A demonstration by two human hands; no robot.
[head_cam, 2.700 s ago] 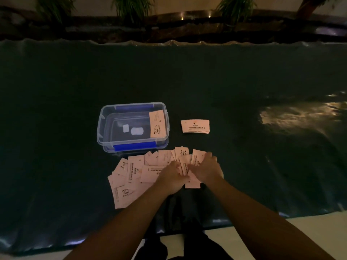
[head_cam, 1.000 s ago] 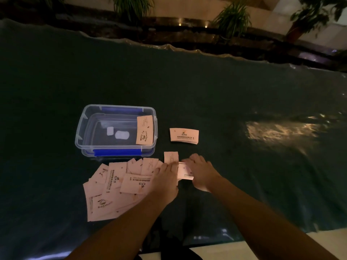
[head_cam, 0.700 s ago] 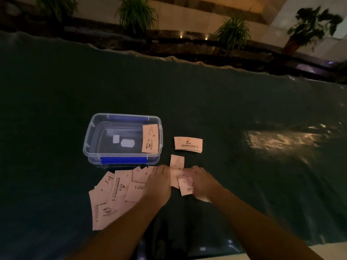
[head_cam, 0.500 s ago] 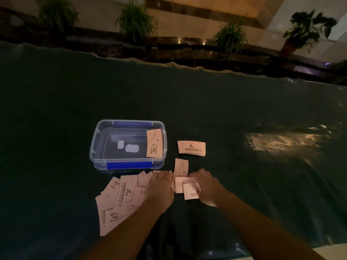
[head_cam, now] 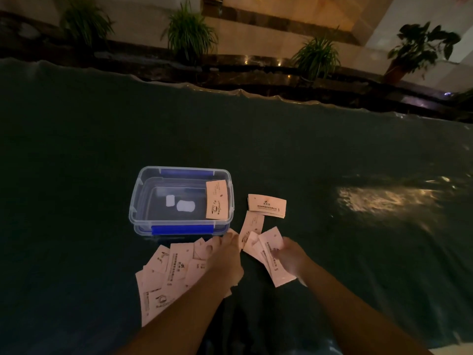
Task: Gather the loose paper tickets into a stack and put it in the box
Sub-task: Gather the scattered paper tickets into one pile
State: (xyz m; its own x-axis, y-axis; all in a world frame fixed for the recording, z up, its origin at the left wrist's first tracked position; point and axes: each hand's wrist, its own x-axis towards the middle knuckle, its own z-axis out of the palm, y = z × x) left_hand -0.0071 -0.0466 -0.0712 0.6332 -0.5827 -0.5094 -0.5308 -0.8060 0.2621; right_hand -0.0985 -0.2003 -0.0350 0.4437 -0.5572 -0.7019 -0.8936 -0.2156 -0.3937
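thin rectangular paper tickets [head_cam: 275,260] fanned, pinched in right hand [head_cam: 290,260]; left hand [head_cam: 225,260] flat, empty.

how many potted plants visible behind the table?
4. Far left, centre-left, centre-right, and far right, broad-leaved, all along the dark ledge behind the table. More may lie outside the frame.

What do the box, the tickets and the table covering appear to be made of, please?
Box: clear glossy plastic, see-through walls, blue clips.
Tickets: thin matte paper, pale pink with dark print, lying flat and fanned.
Table covering: probably dark plastic sheeting; it wrinkles and mirrors light.
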